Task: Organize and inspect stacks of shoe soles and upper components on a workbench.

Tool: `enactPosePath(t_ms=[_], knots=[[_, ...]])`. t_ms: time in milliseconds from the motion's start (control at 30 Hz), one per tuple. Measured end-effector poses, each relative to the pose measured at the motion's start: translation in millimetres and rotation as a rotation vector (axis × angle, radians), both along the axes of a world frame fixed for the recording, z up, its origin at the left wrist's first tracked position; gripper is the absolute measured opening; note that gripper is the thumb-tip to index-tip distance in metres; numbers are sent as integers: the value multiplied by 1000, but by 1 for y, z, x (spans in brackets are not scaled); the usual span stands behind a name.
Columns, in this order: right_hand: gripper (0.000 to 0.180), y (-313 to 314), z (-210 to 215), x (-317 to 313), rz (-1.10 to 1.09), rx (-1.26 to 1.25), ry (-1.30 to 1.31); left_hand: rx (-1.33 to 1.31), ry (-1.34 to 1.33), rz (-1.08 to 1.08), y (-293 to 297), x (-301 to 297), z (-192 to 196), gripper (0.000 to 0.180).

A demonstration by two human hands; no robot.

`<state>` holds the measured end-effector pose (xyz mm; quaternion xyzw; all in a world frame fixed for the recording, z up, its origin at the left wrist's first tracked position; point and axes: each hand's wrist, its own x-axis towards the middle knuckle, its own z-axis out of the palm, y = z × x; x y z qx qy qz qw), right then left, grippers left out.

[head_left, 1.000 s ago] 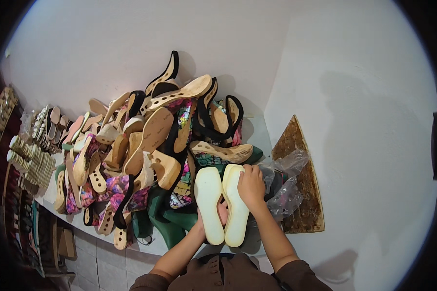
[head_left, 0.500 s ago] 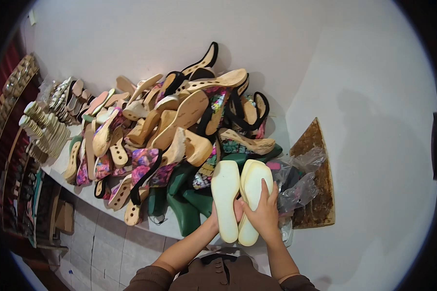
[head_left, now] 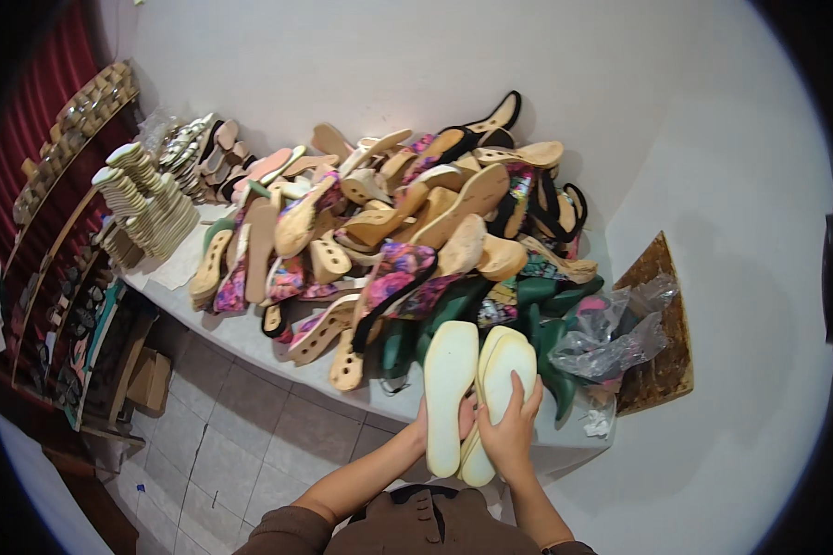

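Pale cream shoe insoles are in both my hands, held in front of my body by the table's front edge. My left hand (head_left: 420, 433) is closed from behind around the left insole (head_left: 452, 393); some of its fingers show in the gap between the insoles. My right hand (head_left: 511, 435) grips a small stack of insoles (head_left: 501, 370), its thumb and fingers across the top one. The stack's layers are slightly fanned out. Green shoe lasts (head_left: 553, 370) lie on the table just beyond my hands.
A heap of wooden and floral wedge soles (head_left: 379, 231) covers the table (head_left: 236, 338). Insole stacks (head_left: 153, 208) stand at the far left, beside a loaded shelf rack (head_left: 74, 319). Right of the heap are crumpled plastic bags (head_left: 611, 338) and a stained board (head_left: 671, 342) against the wall.
The view has swung left, so the heap and table sit farther right in it. Both hands keep their hold on the insoles, which now show nearer the table's front edge.
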<state>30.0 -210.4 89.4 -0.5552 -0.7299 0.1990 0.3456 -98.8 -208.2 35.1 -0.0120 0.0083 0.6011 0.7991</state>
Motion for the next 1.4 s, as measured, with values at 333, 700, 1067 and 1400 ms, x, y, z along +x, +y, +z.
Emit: enactPosePath(t_ms=[333,700,1067,1400], knots=[[67,-80,-17,-154,276,48,13,-86,375,322,-124,-147,-5,58],[60,-99,-14,-301,545,56,-22,-53,54,558,-175,-277,-15,49],[64,-43,-11,-452,570,73,-12,-75,270,613,-122,-423,13,62],[51,79,19,-535,490,208,-2,68,90,486,-61,-529,32,62]])
